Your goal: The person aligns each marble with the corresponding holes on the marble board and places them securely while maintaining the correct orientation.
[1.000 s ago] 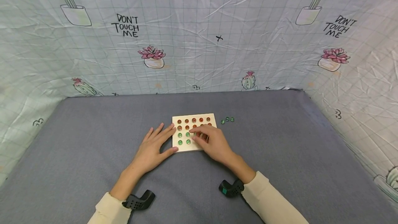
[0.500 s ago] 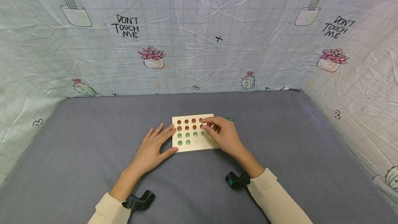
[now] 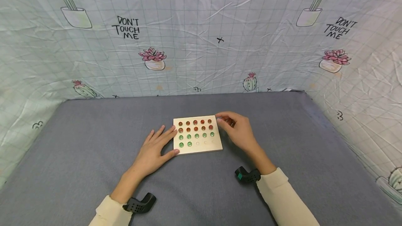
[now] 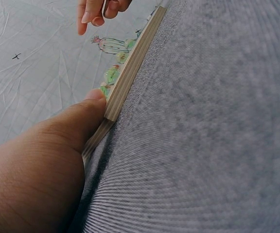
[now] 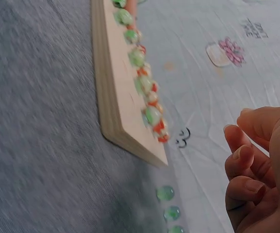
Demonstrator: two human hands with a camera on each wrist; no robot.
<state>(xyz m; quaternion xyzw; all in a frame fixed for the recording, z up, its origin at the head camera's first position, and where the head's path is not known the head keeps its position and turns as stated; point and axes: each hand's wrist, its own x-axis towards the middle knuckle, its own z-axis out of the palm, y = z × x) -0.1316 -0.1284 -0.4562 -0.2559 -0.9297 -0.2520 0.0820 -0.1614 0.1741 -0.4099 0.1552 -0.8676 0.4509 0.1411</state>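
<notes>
A pale wooden board (image 3: pixel 218 144) lies on the grey cloth, with two back rows of reddish-orange marbles (image 3: pixel 196 128) and green marbles (image 3: pixel 196 136) in front. The front row has green marbles at its left and three bare hollows at its right. My left hand (image 3: pixel 154 154) rests spread along the board's left edge; in the left wrist view its thumb (image 4: pixel 84 109) touches the board's corner. My right hand (image 3: pixel 238 130) is off the board's far right corner, fingers loosely bent, with nothing visible between them. Below it in the right wrist view are three loose green marbles (image 5: pixel 165 193), hidden in the head view.
The grey cloth (image 3: pixel 94 132) covers the table around the board. A pale curtain (image 3: pixel 194 44) printed with cacti and words hangs behind and at both sides. Black camera mounts (image 3: pixel 141 203) sit at both wrists.
My right hand has moved right from over the board to beyond its right edge, uncovering the marbles there and covering the loose ones. The left hand has stayed in place.
</notes>
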